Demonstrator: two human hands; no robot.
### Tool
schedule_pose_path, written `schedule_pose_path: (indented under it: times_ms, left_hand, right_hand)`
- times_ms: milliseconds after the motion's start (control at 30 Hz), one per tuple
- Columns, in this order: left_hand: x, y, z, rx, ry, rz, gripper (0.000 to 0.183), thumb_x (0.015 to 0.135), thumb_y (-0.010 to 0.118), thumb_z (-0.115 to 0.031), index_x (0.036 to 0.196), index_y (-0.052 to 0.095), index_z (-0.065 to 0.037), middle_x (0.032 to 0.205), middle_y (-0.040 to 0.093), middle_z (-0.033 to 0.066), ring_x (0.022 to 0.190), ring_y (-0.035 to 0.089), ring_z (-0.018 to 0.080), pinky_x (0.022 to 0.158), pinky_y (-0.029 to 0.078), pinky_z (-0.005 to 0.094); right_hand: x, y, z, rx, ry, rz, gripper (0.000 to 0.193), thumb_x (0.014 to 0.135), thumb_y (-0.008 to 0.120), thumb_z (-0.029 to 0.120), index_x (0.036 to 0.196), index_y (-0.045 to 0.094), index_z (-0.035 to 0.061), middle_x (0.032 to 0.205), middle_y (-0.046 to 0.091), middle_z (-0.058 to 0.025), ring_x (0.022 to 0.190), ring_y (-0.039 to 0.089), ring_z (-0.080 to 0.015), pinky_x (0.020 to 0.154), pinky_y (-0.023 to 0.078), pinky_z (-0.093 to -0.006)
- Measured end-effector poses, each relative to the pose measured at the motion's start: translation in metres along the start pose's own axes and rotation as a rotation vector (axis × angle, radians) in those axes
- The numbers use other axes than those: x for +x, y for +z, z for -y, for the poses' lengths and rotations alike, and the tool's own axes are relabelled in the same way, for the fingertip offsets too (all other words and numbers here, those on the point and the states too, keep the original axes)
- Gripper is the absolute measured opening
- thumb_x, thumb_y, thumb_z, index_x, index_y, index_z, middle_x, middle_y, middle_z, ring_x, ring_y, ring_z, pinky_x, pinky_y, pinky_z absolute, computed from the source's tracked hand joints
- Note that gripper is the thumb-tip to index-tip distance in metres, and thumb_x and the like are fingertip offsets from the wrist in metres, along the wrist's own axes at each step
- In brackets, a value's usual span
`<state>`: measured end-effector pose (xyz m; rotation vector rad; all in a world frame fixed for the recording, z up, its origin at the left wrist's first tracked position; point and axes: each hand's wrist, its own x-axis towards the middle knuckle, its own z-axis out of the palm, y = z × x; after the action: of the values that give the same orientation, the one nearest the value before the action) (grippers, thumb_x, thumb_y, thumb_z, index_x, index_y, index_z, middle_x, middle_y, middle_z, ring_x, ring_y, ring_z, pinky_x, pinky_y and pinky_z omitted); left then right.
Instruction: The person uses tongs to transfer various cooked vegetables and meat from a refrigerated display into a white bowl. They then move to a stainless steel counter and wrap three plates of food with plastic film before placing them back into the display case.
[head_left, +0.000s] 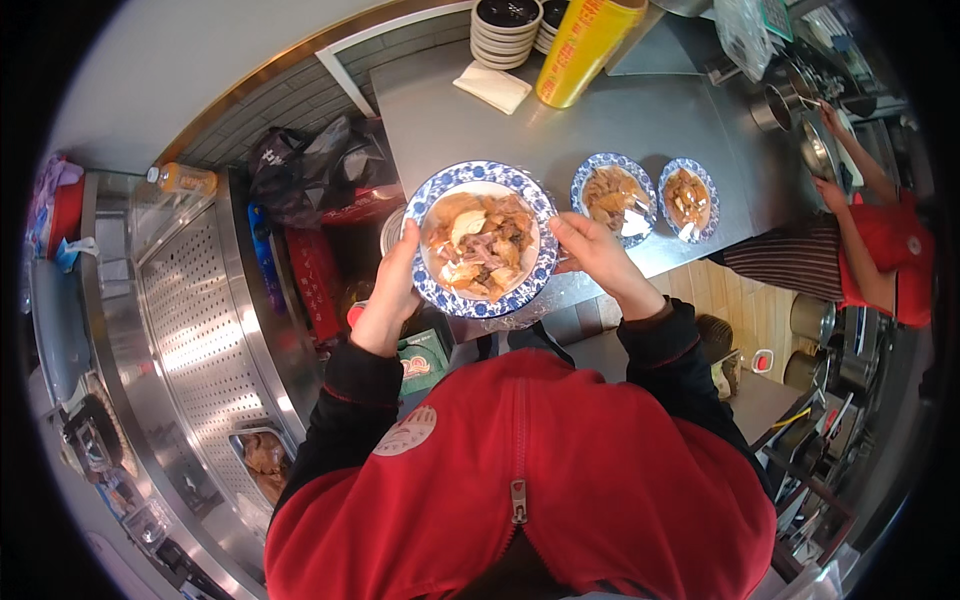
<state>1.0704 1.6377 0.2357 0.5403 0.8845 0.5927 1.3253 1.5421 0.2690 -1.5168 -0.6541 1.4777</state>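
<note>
Between my two hands is a blue-and-white patterned plate (545, 265) heaped with chopped cooked meat (478, 240); a pale piece lies on top. My left hand (395, 290) grips its left rim, and my right hand (598, 255) grips the right rim with the thumb over the edge. It is held in front of my chest, at the near edge of the steel counter (560, 140). On that counter, to the right, stand a second patterned plate of meat (612, 195) and a third one (687, 200), both with shiny, film-like glints.
Stacked dark-lined bowls (502, 35), folded white napkins (493, 88) and a yellow roll (585, 50) stand at the counter's back. At left, a perforated steel surface (200, 300) holds a meat tray (265, 465). A co-worker in red (890, 260) handles a pan (818, 150) at far right.
</note>
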Motion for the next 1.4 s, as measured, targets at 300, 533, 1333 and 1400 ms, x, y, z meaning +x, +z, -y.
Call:
schedule_pose_path:
  times_ms: [300,533,1333,1400]
  left_hand:
    - [-0.017,0.007,0.011,-0.119,0.129,0.035,0.056,0.097,0.039,-0.040,0.131,0.036,0.004,0.128,0.049,0.0174,0.113,0.053,0.0261,0.095,0.044,0.0379]
    - [-0.030,-0.007,0.002,-0.092,0.153,0.022,0.058,0.097,0.037,-0.043,0.133,0.036,0.003,0.129,0.049,0.0173,0.114,0.053,0.0263,0.097,0.043,0.0384]
    - [-0.065,-0.037,0.010,-0.148,0.220,-0.018,0.057,0.098,0.035,-0.041,0.133,0.035,0.005,0.130,0.048,0.0177,0.115,0.052,0.0272,0.098,0.042,0.0382]
    - [-0.072,-0.038,0.010,-0.195,0.243,-0.055,0.056,0.098,0.035,-0.040,0.133,0.035,0.005,0.130,0.048,0.0179,0.115,0.052,0.0273,0.097,0.042,0.0384]
  right_hand:
    - [-0.005,0.005,-0.012,-0.214,-0.413,-0.406,0.023,0.095,0.051,0.025,0.089,0.050,0.0029,0.065,0.049,0.0012,0.054,0.047,-0.0059,0.049,0.040,-0.0221]
    - [-0.010,0.003,-0.006,-0.097,-0.231,-0.192,0.028,0.092,0.055,0.030,0.087,0.052,0.0022,0.071,0.053,-0.0007,0.064,0.051,-0.0087,0.055,0.043,-0.0230]
    - [-0.010,0.053,-0.009,0.000,-0.420,-0.104,0.016,0.095,0.049,0.016,0.087,0.046,0.0032,0.076,0.056,-0.0041,0.064,0.054,-0.0099,0.061,0.045,-0.0234]
    - [-0.011,0.062,-0.007,0.053,-0.363,-0.129,0.018,0.097,0.046,0.018,0.086,0.044,0.0042,0.065,0.049,-0.0014,0.050,0.045,-0.0076,0.050,0.042,-0.0225]
